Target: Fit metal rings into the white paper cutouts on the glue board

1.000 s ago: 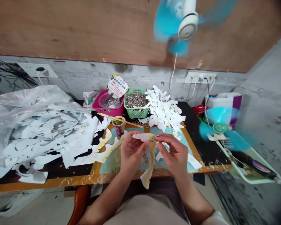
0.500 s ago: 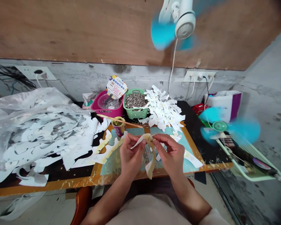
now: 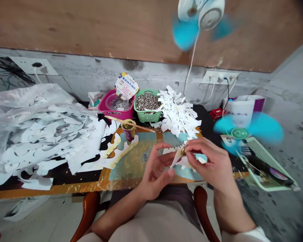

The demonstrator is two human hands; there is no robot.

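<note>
Pinched in my right hand [image 3: 210, 163] is a small white strip [image 3: 176, 159] with yellowish glue on it, folded at a metal ring [image 3: 183, 152]. My left hand [image 3: 156, 171] is beside it, thumb and fingers spread apart; its fingertips reach close to the strip's loose end, and whether they touch it I cannot tell. Below the right hand, more white cut pieces [image 3: 185, 163] are partly hidden. To the left, glue-smeared strips [image 3: 120, 155] lie on the table near a tin of glue [image 3: 129, 131] with a flat wooden stick [image 3: 141, 126] across its top.
Behind the tin stand a pink basket [image 3: 106, 110] and a green basket [image 3: 148, 117] of metal rings. White finished-looking pieces [image 3: 178, 112] are heaped beside them. A large pile of white cutouts [image 3: 58, 134] covers the left side. Fans spin above and by a green tray [image 3: 261, 188] at right.
Both hands have moved right, the right hand more. My left hand has let its end of the strip go and spread its fingers. The view has shifted slightly.
</note>
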